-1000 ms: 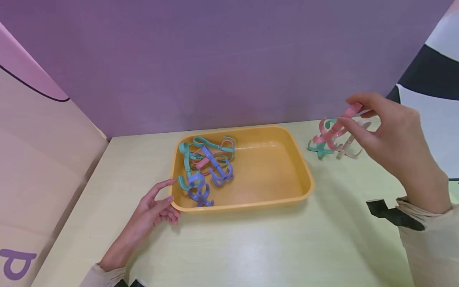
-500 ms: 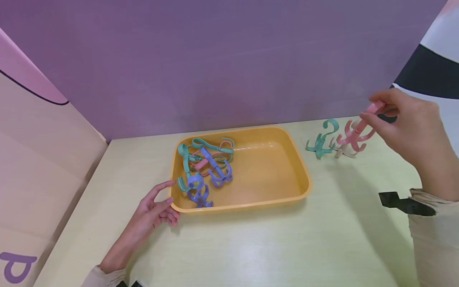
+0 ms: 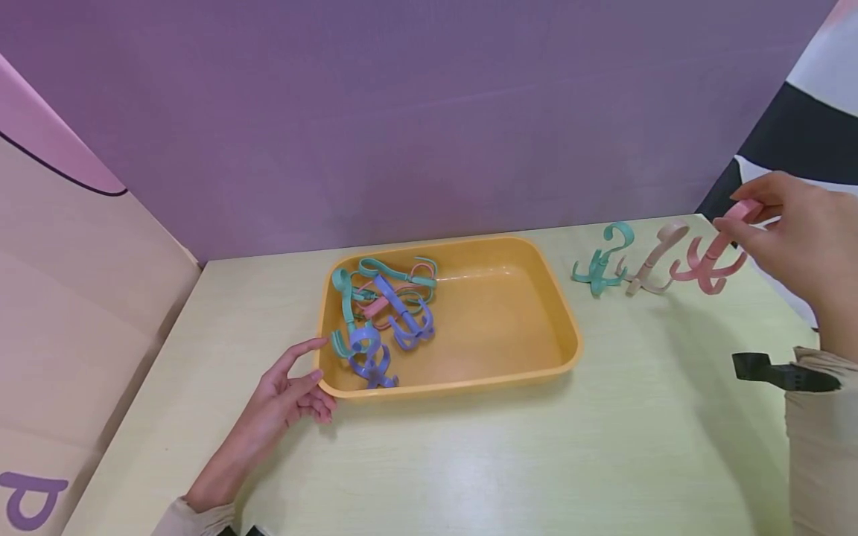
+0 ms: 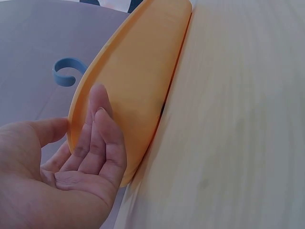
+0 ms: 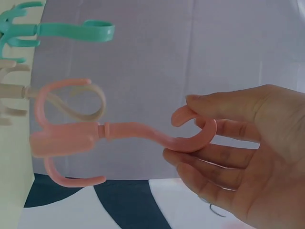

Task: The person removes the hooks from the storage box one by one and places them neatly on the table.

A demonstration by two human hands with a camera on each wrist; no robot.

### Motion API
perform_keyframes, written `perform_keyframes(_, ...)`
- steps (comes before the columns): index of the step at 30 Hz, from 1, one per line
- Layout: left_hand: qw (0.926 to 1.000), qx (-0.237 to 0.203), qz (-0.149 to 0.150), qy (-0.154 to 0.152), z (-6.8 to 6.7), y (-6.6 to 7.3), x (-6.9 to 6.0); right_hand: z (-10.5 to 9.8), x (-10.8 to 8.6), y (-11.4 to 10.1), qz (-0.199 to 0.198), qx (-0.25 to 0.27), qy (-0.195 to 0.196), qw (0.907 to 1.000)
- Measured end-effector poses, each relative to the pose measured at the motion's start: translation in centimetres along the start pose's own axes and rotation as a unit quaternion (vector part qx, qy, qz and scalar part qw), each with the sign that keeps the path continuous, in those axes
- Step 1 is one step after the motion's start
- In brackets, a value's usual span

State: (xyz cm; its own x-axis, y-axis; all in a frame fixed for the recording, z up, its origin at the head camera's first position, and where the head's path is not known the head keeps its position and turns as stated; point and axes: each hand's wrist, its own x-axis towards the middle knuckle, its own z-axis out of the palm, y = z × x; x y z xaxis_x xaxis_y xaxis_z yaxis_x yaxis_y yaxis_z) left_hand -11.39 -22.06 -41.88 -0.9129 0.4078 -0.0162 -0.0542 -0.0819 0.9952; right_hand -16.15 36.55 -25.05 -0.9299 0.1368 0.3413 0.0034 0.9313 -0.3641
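Purple backdrop (image 3: 429,126) rising behind pale table (image 3: 469,461). Your right hand (image 3: 801,238) is pinching pink hook (image 5: 131,131), slanting below; well apart, your left hand (image 3: 284,391), fingers relaxed, is touching yellow tray (image 3: 496,320).

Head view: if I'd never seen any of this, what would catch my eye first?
Probably the yellow tray on the table, with a jumble of colourful hooks at its left end. Next, at the right, the pink hook that the right hand pinches by its curved top, beside a beige hook and a teal hook standing upright.
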Motion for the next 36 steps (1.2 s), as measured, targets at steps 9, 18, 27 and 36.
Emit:
perform_keyframes(9, 1.0000, -0.004, 0.004, -0.005, -0.1, 0.0, 0.0, 0.8, 0.6, 1.4, 0.023, -0.003, 0.013, 0.9996)
perform_keyframes(18, 0.9999, -0.002, 0.011, -0.009, 0.0, -0.1, 0.1, 2.5, 1.6, 3.6, 0.027, 0.022, 0.026, 0.9991)
perform_keyframes(27, 1.0000, 0.007, 0.003, 0.002, 0.1, 0.1, 0.0, 4.0, 2.1, 5.1, 0.029, 0.016, 0.027, 0.9991)
perform_keyframes(36, 1.0000, 0.006, -0.001, 0.002, 0.1, 0.0, 0.0, 5.4, 2.3, 6.1, 0.044, 0.024, -0.011, 0.9987)
